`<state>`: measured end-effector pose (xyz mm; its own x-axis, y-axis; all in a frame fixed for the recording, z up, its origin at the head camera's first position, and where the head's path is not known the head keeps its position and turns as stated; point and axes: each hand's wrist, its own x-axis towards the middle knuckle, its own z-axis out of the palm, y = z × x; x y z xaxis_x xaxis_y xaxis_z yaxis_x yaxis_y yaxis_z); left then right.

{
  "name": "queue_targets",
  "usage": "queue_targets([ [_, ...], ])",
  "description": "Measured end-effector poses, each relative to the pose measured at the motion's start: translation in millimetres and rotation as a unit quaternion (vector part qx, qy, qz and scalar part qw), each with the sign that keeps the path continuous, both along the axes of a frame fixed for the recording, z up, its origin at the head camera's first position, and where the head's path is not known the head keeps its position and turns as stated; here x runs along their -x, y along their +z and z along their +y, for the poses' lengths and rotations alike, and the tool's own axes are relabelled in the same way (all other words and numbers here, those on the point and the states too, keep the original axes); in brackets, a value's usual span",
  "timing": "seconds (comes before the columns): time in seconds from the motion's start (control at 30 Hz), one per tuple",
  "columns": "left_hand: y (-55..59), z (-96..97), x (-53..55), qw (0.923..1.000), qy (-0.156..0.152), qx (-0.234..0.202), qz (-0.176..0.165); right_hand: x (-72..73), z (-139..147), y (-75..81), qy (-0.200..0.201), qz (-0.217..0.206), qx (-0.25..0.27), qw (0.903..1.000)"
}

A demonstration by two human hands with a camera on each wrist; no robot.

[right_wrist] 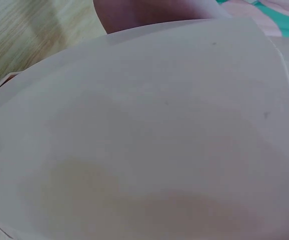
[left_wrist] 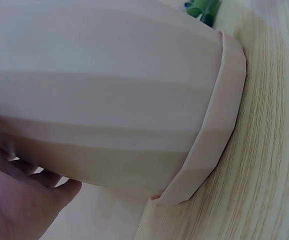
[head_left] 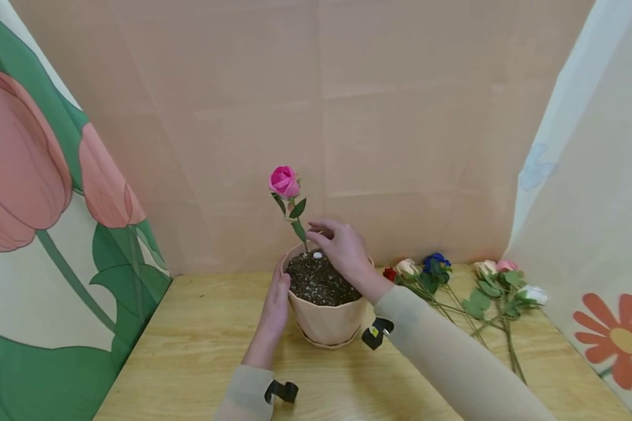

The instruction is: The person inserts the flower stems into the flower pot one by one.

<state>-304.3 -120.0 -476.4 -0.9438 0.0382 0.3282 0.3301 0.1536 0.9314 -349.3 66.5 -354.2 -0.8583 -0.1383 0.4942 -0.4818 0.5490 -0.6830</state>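
A pink rose (head_left: pixel 284 182) with green leaves stands slightly tilted, its stem in the dark soil (head_left: pixel 323 283) of a pale pink flowerpot (head_left: pixel 326 320). My left hand (head_left: pixel 275 301) rests against the pot's left side; in the left wrist view, the fingers (left_wrist: pixel 67 191) lie along its wall. My right hand (head_left: pixel 342 245) hovers above the soil, thumb and fingertips right beside the rose stem, with a gap between them. A small white piece (head_left: pixel 318 255) lies on the soil near the stem. The pot's wall (right_wrist: pixel 149 125) hides the right hand in the right wrist view.
The pot stands in a matching saucer (head_left: pixel 329 345) on a wooden table (head_left: pixel 189 351). To the right lie loose flowers, among them a blue rose (head_left: pixel 436 261), a red rose (head_left: pixel 390 273) and a white rose (head_left: pixel 533 294), stems toward the front. A plain backdrop (head_left: pixel 400 117) rises behind.
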Motion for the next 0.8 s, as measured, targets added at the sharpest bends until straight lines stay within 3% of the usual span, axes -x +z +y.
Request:
queue_targets([
  [0.37,0.6,0.5,0.6,0.9999,-0.008,-0.006,0.006,8.1,-7,-13.4,0.016,-0.012,-0.032,0.9993],
  [0.63,2.1,0.9,1.0,0.9999,-0.010,-0.003,0.013,11.1,-10,-13.3,0.026,-0.017,-0.031,0.9990],
  [0.77,-6.6,-3.1,4.8,0.9989,-0.021,-0.020,0.036,12.8,-10,-12.4,0.021,-0.017,-0.040,0.9988],
  [0.8,-26.5,-6.1,21.5,0.9978,-0.028,-0.027,0.053,13.2,-10,-11.9,0.017,-0.015,-0.043,0.9988],
])
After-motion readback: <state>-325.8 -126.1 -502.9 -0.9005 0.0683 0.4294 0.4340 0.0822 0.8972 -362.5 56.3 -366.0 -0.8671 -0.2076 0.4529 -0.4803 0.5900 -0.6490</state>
